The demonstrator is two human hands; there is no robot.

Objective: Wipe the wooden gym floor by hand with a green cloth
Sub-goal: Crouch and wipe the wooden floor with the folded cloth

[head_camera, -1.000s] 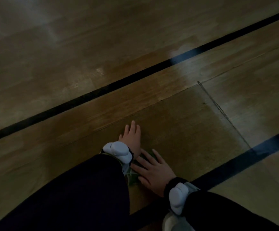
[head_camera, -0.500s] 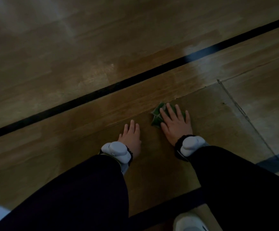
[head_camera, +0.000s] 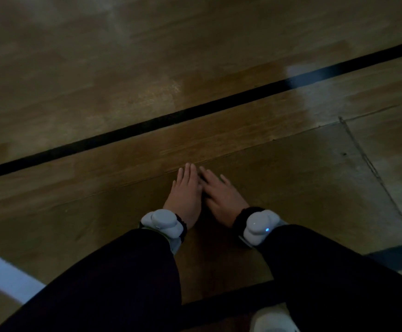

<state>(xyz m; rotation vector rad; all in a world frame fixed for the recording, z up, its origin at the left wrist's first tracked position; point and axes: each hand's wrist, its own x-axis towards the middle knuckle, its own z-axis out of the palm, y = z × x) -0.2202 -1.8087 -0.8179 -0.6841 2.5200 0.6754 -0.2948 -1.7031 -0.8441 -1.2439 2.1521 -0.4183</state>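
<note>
The person kneels low over the wooden gym floor (head_camera: 219, 144) with both hands laid flat on it, side by side. The left hand (head_camera: 185, 196) has its fingers straight and close together, palm down on the boards. The right hand (head_camera: 220, 196) lies just beside the left hand, touching or nearly touching it, with its fingers straight and a little spread. Neither grip is pinching or curling round anything; both are pressing flat.

The green cloth cannot be clearly seen. Only a small dark bit shows between the two hands near the fingertips, and the light is too dim to tell if that is the cloth or a shadow. It is most likely under the right hand, held down by the flat palm so it can slide along the boards.

Flat hands make sense here. A flat palm pushes the cloth down evenly, so more of it rubs the floor. The left hand probably holds up the person's weight while they lean forward.

Each wrist wears a white band: one on the left wrist (head_camera: 162, 222) and one on the right wrist (head_camera: 260, 226). Dark sleeves cover both arms. A long black line (head_camera: 147, 124) runs across the floor past the left hand's fingertips. A white shoe (head_camera: 274, 319) peeks in below the right sleeve.

The wiping looks to be in the middle of a stroke.
</note>
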